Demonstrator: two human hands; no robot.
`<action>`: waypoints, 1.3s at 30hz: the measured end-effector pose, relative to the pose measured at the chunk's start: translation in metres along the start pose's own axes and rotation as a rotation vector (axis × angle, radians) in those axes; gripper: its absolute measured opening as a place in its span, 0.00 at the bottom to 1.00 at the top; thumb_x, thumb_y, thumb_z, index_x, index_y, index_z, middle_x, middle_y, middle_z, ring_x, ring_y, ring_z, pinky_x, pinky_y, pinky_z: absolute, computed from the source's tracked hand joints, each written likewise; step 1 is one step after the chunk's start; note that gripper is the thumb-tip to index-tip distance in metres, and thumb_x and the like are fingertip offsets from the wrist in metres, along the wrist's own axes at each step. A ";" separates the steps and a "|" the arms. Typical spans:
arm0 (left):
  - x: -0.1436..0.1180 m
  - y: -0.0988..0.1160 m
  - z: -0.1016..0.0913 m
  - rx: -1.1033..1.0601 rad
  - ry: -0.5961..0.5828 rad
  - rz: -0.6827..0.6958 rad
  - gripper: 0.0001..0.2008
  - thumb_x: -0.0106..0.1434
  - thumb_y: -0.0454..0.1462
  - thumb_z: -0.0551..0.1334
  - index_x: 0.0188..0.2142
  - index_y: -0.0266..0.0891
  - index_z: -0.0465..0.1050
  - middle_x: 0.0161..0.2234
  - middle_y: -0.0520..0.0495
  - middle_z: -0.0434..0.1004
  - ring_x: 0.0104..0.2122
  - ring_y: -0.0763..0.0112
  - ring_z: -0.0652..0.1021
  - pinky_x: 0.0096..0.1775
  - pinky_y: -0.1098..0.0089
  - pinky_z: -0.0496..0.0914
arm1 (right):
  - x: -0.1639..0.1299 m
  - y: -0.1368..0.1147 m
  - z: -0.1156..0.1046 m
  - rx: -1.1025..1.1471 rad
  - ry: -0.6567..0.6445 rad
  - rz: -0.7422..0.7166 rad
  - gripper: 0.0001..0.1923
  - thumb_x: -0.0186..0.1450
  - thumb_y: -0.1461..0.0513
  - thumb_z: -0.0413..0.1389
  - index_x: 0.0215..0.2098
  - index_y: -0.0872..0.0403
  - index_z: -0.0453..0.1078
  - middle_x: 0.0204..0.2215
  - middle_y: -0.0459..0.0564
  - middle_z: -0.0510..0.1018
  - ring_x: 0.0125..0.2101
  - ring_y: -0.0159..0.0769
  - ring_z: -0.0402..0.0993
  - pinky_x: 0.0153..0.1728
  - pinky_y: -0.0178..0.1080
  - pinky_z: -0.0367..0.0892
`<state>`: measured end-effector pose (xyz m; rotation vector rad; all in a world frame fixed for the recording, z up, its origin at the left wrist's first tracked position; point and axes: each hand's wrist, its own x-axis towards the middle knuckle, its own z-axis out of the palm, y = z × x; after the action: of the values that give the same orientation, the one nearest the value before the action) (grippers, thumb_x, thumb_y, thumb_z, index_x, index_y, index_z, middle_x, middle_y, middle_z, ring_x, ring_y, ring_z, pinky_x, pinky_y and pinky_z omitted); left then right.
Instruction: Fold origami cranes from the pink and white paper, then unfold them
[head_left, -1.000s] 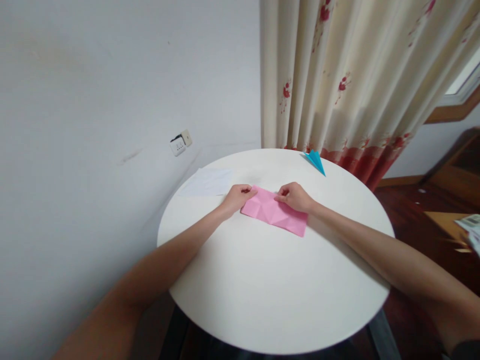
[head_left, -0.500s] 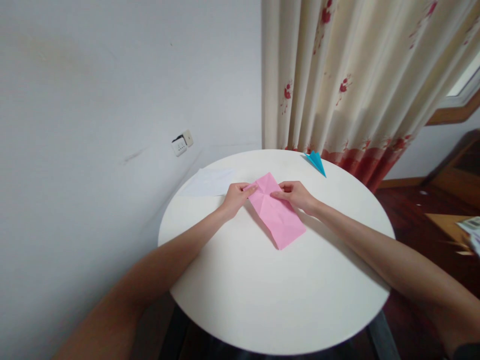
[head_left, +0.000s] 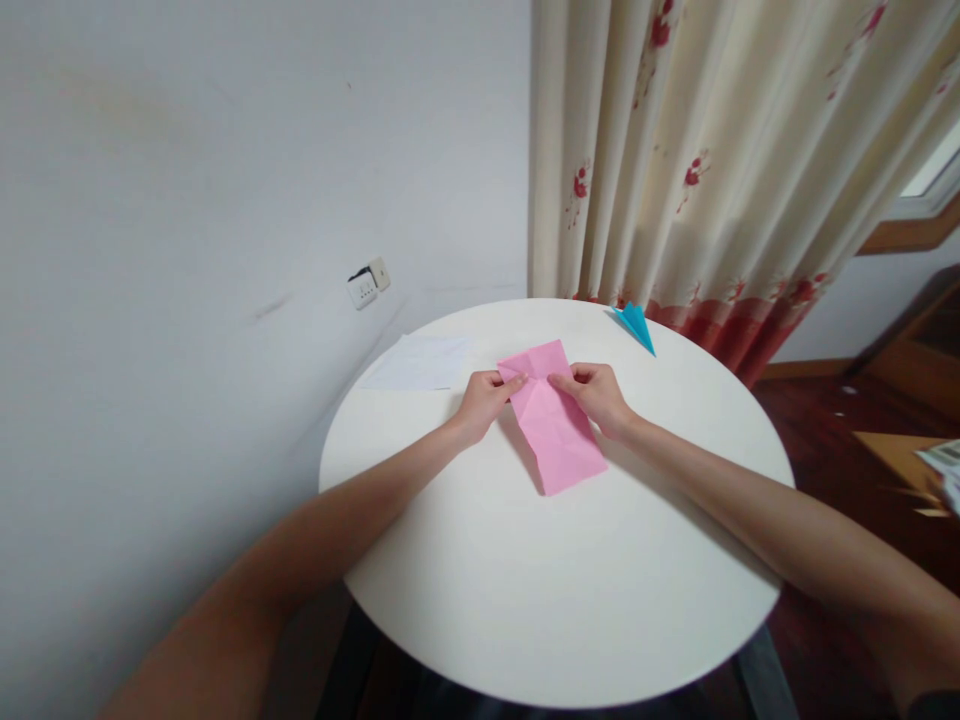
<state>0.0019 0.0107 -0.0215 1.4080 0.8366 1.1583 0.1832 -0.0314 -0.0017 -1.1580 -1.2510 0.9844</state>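
The creased pink paper (head_left: 551, 415) is kept flat near the far middle of the round white table (head_left: 555, 600), pinched at its 2 long edges by the left hand (head_left: 487, 398) and right hand (head_left: 592, 392), seemingly for steadiness.

- Round white table (head_left: 555, 600): fills the lower centre of the view, dark floor beneath it.
- Pink paper (head_left: 553, 420): creased oblong, lying flat on the table, long axis running from 11 to 5 o'clock.
- Left hand (head_left: 486, 398): at 9 o'clock of the pink paper, fingertips pinching its left edge near the far end.
- Right hand (head_left: 596, 393): at 3 o'clock of the paper, fingertips on its right edge, opposite the left hand.
- White sheet (head_left: 417, 363): flat at the table's 10 o'clock rim.
- Blue folded paper (head_left: 636, 324): pointed, at the 1 o'clock rim.
- Floral curtain (head_left: 705, 160): hanging behind the table.
- Wall socket (head_left: 366, 283): on the white wall, at 10 o'clock.
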 end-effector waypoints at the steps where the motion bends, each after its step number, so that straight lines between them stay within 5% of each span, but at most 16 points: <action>1: 0.000 0.001 0.000 0.020 0.014 0.008 0.24 0.49 0.53 0.69 0.31 0.31 0.79 0.32 0.40 0.80 0.32 0.64 0.77 0.37 0.64 0.69 | 0.000 0.000 0.000 0.010 -0.012 -0.001 0.17 0.50 0.51 0.63 0.24 0.57 0.69 0.24 0.49 0.76 0.22 0.31 0.67 0.21 0.33 0.61; 5: -0.003 0.005 0.002 0.095 0.041 0.045 0.23 0.50 0.52 0.68 0.30 0.31 0.79 0.30 0.42 0.80 0.30 0.65 0.76 0.34 0.66 0.69 | 0.000 0.001 0.000 0.032 -0.044 -0.023 0.19 0.50 0.50 0.64 0.29 0.58 0.72 0.28 0.51 0.78 0.25 0.34 0.71 0.24 0.34 0.64; 12: -0.004 0.006 0.004 0.145 0.069 0.083 0.24 0.49 0.53 0.68 0.30 0.31 0.80 0.28 0.43 0.79 0.27 0.68 0.75 0.31 0.69 0.67 | -0.002 -0.005 0.002 0.079 -0.012 -0.021 0.21 0.48 0.49 0.66 0.24 0.59 0.72 0.23 0.50 0.76 0.21 0.31 0.66 0.21 0.34 0.60; 30: -0.007 0.016 0.007 0.150 0.069 0.114 0.21 0.51 0.50 0.69 0.28 0.31 0.78 0.28 0.45 0.78 0.25 0.71 0.73 0.28 0.72 0.65 | -0.002 0.007 0.004 0.162 -0.151 0.020 0.22 0.53 0.46 0.62 0.27 0.59 0.74 0.26 0.52 0.78 0.25 0.37 0.71 0.25 0.37 0.65; 34: -0.008 0.016 0.007 0.173 0.047 0.127 0.20 0.51 0.49 0.68 0.30 0.31 0.78 0.28 0.45 0.78 0.26 0.71 0.73 0.28 0.72 0.66 | 0.001 0.003 0.001 0.123 -0.126 -0.114 0.21 0.55 0.50 0.62 0.38 0.58 0.73 0.33 0.53 0.79 0.29 0.37 0.73 0.29 0.38 0.68; 37: -0.009 0.017 0.008 0.213 0.010 0.142 0.19 0.52 0.48 0.68 0.30 0.31 0.78 0.27 0.46 0.78 0.25 0.71 0.73 0.27 0.72 0.65 | 0.006 -0.003 -0.005 0.017 -0.038 -0.339 0.27 0.56 0.54 0.63 0.51 0.54 0.67 0.37 0.51 0.78 0.30 0.35 0.72 0.30 0.37 0.68; 39: -0.009 0.018 0.009 0.248 -0.005 0.153 0.19 0.53 0.48 0.68 0.29 0.31 0.78 0.26 0.47 0.77 0.24 0.72 0.72 0.26 0.73 0.64 | 0.009 -0.007 -0.011 -0.116 -0.004 -0.492 0.26 0.57 0.55 0.63 0.51 0.52 0.67 0.40 0.51 0.77 0.31 0.34 0.72 0.31 0.37 0.67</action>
<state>0.0063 -0.0041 -0.0050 1.7024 0.9053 1.1964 0.1947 -0.0252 0.0074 -0.8704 -1.5172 0.5526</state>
